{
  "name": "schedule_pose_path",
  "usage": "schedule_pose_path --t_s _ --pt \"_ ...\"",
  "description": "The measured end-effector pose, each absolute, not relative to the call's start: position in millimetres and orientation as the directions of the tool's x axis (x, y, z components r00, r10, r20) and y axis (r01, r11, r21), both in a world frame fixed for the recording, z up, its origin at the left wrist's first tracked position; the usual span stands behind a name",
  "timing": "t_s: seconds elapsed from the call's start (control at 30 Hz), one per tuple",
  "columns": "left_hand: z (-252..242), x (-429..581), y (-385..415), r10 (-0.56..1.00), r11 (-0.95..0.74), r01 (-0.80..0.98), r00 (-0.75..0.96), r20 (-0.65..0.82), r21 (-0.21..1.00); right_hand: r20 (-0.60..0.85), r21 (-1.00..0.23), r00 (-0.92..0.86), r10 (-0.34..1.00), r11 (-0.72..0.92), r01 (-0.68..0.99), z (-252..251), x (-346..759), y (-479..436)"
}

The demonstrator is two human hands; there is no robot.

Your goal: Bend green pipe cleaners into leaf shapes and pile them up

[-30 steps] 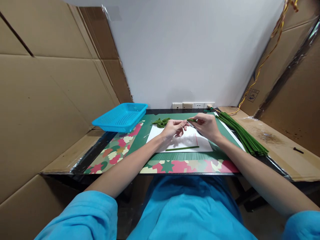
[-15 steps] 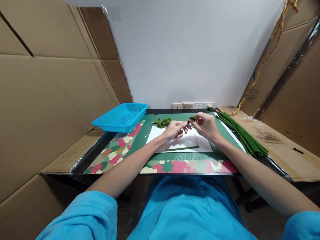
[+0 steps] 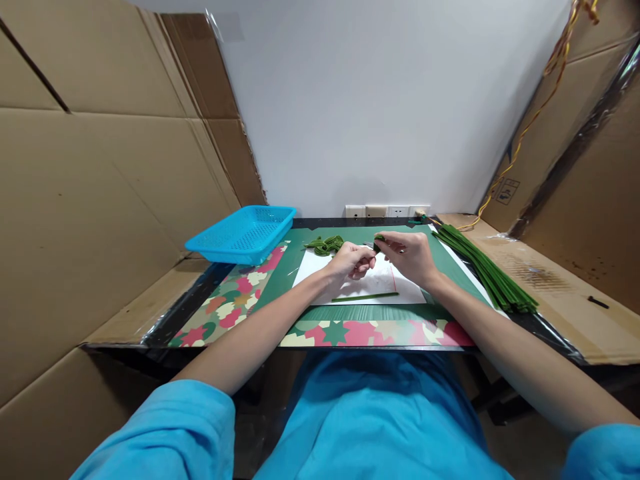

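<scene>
My left hand [image 3: 353, 260] and my right hand [image 3: 409, 255] meet above a white sheet [image 3: 365, 283] on the green mat [image 3: 370, 312]. Both pinch a short bent green pipe cleaner [image 3: 379, 241] between their fingertips. One straight green pipe cleaner [image 3: 365, 297] lies on the sheet's near edge, just below my hands. A small heap of bent green pipe cleaners [image 3: 325, 245] sits left of my left hand, beyond the sheet.
A blue plastic basket [image 3: 243, 235] stands at the left back of the table. A bundle of long green pipe cleaners [image 3: 483, 270] lies along the right side. Wall sockets [image 3: 387, 211] sit behind. Cardboard walls close in left and right.
The two hands have drawn closer together, and the green piece between them has been folded shorter. My right hand has shifted slightly left.
</scene>
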State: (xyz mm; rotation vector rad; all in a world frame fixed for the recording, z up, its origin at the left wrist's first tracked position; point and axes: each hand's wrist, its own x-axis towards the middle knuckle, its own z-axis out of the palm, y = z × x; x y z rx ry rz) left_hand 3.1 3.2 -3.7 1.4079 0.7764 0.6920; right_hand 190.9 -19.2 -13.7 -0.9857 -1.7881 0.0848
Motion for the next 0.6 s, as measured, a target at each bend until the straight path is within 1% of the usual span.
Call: schedule_pose_path --t_s 0.2,0.3,0.43,0.6 --pt "-14 4 3 0.766 0.056 0.044 0.639 -0.071 0.997 0.722 -0.538 -0.137 0.678 0.675 0.505 -18 195 -17" --pt "-11 6 -2 0.753 0.077 0.04 0.653 -0.084 0.996 0.731 -0.524 -0.14 0.667 0.681 0.511 -16 195 -21" --pt "-9 8 -5 0.781 0.09 0.01 0.619 -0.077 0.996 0.746 -0.507 -0.126 0.654 0.681 0.529 -11 191 -28" --pt "-7 11 -4 0.734 0.197 -0.013 0.664 -0.139 0.98 0.739 -0.546 -0.098 0.666 0.678 0.493 -4 186 -32"
